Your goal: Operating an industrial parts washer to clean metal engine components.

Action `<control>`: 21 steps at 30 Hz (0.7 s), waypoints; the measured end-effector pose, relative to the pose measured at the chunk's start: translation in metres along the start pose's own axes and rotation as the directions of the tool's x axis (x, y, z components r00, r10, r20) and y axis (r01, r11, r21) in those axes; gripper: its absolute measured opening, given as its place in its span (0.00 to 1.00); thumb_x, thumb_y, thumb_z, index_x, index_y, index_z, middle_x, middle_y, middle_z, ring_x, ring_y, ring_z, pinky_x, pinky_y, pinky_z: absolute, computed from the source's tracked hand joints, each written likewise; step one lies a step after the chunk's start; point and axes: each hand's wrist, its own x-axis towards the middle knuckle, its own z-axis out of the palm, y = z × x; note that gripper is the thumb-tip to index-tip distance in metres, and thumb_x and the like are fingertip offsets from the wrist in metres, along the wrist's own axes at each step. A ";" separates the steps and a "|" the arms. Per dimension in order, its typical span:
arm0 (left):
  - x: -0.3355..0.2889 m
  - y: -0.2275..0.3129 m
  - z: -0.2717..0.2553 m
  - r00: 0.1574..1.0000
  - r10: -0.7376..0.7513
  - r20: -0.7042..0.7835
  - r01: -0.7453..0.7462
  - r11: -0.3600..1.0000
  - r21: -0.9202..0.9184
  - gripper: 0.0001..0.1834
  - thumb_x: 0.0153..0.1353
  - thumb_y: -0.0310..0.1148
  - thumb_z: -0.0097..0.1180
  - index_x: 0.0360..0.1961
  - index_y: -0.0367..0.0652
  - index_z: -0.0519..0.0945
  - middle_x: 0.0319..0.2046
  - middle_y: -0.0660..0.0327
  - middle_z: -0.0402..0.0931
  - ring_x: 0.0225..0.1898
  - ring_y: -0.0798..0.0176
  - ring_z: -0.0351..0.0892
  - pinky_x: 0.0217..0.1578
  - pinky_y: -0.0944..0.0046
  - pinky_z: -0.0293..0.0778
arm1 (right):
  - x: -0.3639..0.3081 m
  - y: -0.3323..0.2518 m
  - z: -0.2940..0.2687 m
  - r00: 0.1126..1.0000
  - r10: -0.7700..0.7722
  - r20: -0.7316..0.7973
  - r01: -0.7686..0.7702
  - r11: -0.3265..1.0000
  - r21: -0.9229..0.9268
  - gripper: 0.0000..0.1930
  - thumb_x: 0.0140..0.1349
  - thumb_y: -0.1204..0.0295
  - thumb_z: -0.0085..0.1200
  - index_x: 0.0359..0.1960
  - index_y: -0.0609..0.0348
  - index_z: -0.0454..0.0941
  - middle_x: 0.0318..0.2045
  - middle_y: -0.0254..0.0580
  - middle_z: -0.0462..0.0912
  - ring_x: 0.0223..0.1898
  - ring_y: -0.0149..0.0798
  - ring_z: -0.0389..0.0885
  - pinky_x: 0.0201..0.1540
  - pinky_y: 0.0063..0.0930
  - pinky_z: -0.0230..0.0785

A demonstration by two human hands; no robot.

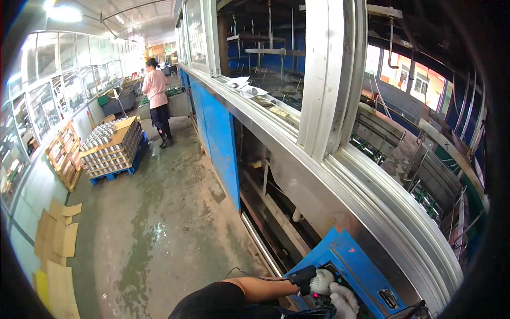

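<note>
Factory floor, steel process line [340,175], stacked pallet [111,146]

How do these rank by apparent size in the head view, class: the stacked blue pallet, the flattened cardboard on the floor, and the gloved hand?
1. Stacked blue pallet and flattened cardboard: look alike, left unranked; the pallet is farther off.
2. Gloved hand: smallest, though nearest.
</note>
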 end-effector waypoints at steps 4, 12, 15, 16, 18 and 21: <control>0.001 -0.002 0.006 1.000 0.017 -0.017 -0.017 0.999 0.027 0.20 0.58 0.43 0.53 0.17 0.39 0.78 0.18 0.49 0.74 0.19 0.52 0.73 0.22 0.52 0.68 | -0.002 -0.008 -0.017 0.988 0.150 0.034 -0.153 0.941 0.303 0.18 0.76 0.74 0.39 0.65 0.59 0.70 0.54 0.41 0.80 0.50 0.34 0.78 0.57 0.23 0.69; 0.004 -0.019 0.028 0.994 0.070 -0.079 -0.058 0.988 0.145 0.19 0.57 0.41 0.53 0.13 0.42 0.75 0.14 0.52 0.71 0.15 0.54 0.69 0.17 0.52 0.63 | -0.002 -0.015 -0.011 0.977 0.196 0.088 -0.212 0.809 0.549 0.22 0.76 0.76 0.27 0.69 0.67 0.58 0.69 0.46 0.65 0.71 0.37 0.57 0.76 0.30 0.47; 0.014 -0.041 0.060 0.985 0.113 -0.129 -0.077 0.964 0.256 0.19 0.57 0.40 0.54 0.12 0.42 0.74 0.13 0.53 0.70 0.13 0.55 0.67 0.16 0.52 0.62 | -0.008 -0.012 -0.010 0.992 0.089 0.089 -0.108 0.963 0.246 0.23 0.76 0.76 0.26 0.70 0.69 0.56 0.70 0.47 0.61 0.73 0.39 0.54 0.77 0.33 0.42; 0.020 -0.051 0.075 0.981 0.131 -0.142 -0.083 0.949 0.304 0.19 0.57 0.40 0.54 0.12 0.43 0.74 0.13 0.53 0.70 0.13 0.56 0.67 0.15 0.52 0.61 | -0.009 -0.012 -0.010 0.998 0.000 0.062 0.004 0.997 -0.074 0.23 0.76 0.75 0.26 0.70 0.70 0.55 0.70 0.48 0.60 0.73 0.39 0.52 0.78 0.34 0.40; 0.034 -0.074 0.111 0.975 0.151 -0.162 -0.075 0.914 0.399 0.19 0.57 0.39 0.54 0.11 0.43 0.73 0.12 0.54 0.69 0.11 0.56 0.66 0.14 0.52 0.60 | -0.014 -0.009 -0.013 0.979 -0.193 0.065 0.183 0.696 -0.695 0.23 0.76 0.75 0.25 0.70 0.71 0.54 0.71 0.49 0.58 0.74 0.40 0.50 0.78 0.36 0.37; 0.046 -0.153 0.200 0.969 0.089 -0.230 0.065 0.808 0.586 0.20 0.56 0.38 0.54 0.09 0.44 0.72 0.10 0.55 0.68 0.10 0.57 0.64 0.12 0.53 0.58 | -0.002 0.000 -0.001 0.974 -0.194 0.114 0.172 0.313 -0.934 0.24 0.76 0.74 0.24 0.70 0.73 0.51 0.73 0.51 0.55 0.76 0.42 0.46 0.79 0.38 0.32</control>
